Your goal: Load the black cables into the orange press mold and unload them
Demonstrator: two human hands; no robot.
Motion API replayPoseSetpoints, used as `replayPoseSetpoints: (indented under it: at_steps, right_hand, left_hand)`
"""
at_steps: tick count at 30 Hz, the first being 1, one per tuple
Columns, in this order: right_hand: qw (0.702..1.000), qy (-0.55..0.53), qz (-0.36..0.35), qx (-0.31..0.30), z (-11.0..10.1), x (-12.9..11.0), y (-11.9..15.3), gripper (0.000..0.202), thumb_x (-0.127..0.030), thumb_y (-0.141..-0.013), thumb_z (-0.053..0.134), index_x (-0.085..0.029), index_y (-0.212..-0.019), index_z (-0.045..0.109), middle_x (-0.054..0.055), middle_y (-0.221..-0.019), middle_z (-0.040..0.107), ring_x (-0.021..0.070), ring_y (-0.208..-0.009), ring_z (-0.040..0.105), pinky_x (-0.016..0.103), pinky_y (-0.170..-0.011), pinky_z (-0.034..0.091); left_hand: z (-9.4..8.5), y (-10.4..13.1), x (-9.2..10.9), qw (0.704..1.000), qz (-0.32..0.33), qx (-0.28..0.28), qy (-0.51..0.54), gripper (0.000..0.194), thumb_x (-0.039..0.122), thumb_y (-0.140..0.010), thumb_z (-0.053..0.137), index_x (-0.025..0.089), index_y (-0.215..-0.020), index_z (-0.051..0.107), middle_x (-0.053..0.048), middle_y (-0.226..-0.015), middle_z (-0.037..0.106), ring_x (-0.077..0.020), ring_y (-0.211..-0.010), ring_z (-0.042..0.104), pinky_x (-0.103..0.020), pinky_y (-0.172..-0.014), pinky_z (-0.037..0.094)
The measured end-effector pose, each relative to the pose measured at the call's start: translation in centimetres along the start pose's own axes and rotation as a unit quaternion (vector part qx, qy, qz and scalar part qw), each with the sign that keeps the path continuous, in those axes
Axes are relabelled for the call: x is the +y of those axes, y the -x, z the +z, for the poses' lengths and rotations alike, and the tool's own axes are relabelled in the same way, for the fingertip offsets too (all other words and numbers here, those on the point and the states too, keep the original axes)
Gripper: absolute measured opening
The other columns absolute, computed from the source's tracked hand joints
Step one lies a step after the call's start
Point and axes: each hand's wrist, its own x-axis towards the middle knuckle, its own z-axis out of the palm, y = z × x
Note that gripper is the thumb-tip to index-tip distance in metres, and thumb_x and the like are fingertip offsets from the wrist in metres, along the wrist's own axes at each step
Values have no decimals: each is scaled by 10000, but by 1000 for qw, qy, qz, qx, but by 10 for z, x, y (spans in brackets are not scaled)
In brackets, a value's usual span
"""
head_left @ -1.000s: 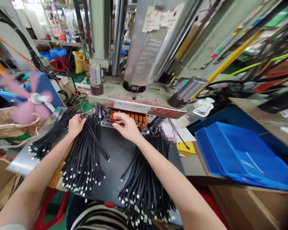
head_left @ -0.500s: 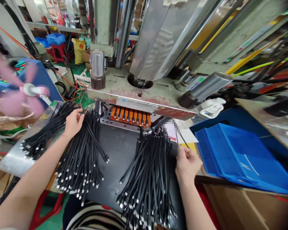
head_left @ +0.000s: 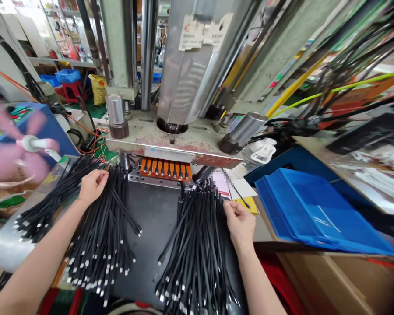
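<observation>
While two big bunches of black cables fan out over the lower half of the frame, the left-ctr bunch [head_left: 107, 232] & the right-ctr bunch [head_left: 200, 245], a strip of dark work surface [head_left: 147, 218] shows btwn them. Third bunch [head_left: 52, 192] at mid-left. L hand [head_left: 94, 186] is at top of left-ctr bunch, thumb & fingertips together; can't tell if a cable's pinched. R hand [head_left: 241, 221], right of ctr, is just beside right-ctr bunch's right edge, fingers curled in; can't tell if anything's held. Hands well apart from each other. Mid-frame, beyond dark surface: orange block [head_left: 143, 175] w/ a row of cable ends [head_left: 168, 168], below a rust-marked press plate [head_left: 170, 142]. Metal housing [head_left: 179, 83] rises from there to top of frame. Lone cable [head_left: 240, 195] lies right of ctr, near yellow sheet [head_left: 251, 205]. Mid-right: blue trays [head_left: 315, 210]. Left edge: pink fan [head_left: 29, 143], blades blurred. Upper left: yellow sack [head_left: 97, 89], blue basket [head_left: 68, 75] on red stool [head_left: 71, 92].
</observation>
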Motion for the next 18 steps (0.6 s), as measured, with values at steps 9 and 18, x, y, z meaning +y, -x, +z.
replayPoseSetpoints:
  at_steps: [9,18]
  right_hand:
    - [994,29,-90,-62,-3,-29,3,403,-506,-778,566,-134,-837,708,20,-556,605,162,-500,520,272,-536,418]
    - [922,144,-287,-217,75,-111,-34,297,-274,-883,455,-135,-1041,664,106,-915,706,236,-863,644,337,-827,472]
  left_hand:
    - [-7,-10,21,972,-134,-28,191,248,391,-812,570,157,-862,634,5,-656,581,-99,-525,490,-221,-501,390]
    - [67,-55,88,850,-337,-163,371,285,424,-848,583,169,-966,628,-36,-784,643,-146,-662,606,-253,-575,476]
